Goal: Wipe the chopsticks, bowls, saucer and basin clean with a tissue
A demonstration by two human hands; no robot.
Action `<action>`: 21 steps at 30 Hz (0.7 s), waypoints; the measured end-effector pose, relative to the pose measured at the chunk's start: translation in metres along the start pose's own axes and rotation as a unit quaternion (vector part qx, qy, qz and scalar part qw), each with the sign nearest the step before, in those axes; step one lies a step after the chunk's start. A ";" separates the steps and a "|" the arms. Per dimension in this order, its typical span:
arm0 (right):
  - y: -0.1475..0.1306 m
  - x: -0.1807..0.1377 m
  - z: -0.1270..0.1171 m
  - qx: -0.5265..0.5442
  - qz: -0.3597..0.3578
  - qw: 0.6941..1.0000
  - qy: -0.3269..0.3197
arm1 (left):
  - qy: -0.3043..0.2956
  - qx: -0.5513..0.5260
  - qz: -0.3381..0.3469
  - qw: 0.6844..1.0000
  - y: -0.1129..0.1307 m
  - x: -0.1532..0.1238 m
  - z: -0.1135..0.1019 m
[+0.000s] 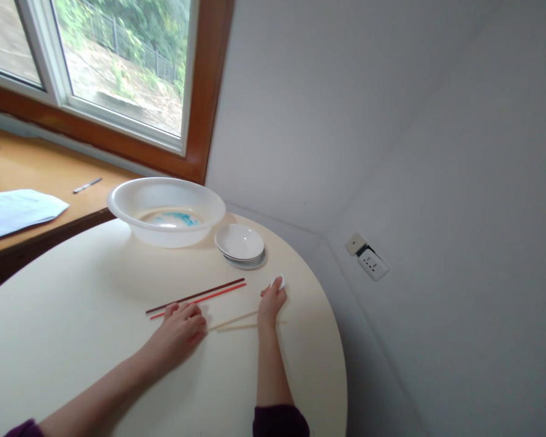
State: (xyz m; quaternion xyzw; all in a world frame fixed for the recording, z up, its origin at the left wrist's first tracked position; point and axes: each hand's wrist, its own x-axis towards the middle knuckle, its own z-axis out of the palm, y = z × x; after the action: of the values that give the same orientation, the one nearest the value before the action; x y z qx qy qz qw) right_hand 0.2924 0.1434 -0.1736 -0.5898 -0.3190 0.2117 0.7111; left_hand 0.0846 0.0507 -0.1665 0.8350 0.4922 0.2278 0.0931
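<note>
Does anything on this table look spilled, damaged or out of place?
Nothing is spilled on the table. The white basin has blue smears on its bottom. The dark brown chopstick and the red chopstick beyond the left hand do not match. The right hand pinches a small white object I cannot identify.

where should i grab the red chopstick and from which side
The red chopstick lies flat on the round table, with the dark brown chopstick close along its far side and its left end by the left hand. So probably pinch its free right end from above, fingertips coming in from the near side.
</note>
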 end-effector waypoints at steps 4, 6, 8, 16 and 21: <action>0.000 0.000 0.000 0.007 0.004 1.000 -0.001 | -0.025 0.005 -0.019 1.000 0.005 0.002 -0.003; 0.000 -0.001 0.000 0.014 0.006 1.000 -0.001 | -0.018 -0.001 -0.029 0.999 0.006 0.002 -0.005; 0.000 -0.001 0.000 0.020 0.008 1.000 0.000 | -0.013 -0.006 -0.040 0.999 0.006 0.002 -0.006; 0.001 0.001 -0.001 0.059 0.026 0.998 0.006 | -0.022 -0.005 -0.050 0.998 0.005 0.002 -0.005; 0.003 0.002 0.001 0.099 0.058 0.993 0.001 | -0.004 -0.014 -0.052 0.999 0.000 0.001 0.001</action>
State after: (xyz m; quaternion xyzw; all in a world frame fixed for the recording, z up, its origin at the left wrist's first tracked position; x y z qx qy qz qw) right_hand 0.2932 0.1463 -0.1763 -0.5344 -0.2612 0.2825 0.7526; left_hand 0.0852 0.0521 -0.1670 0.8076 0.5316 0.2261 0.1187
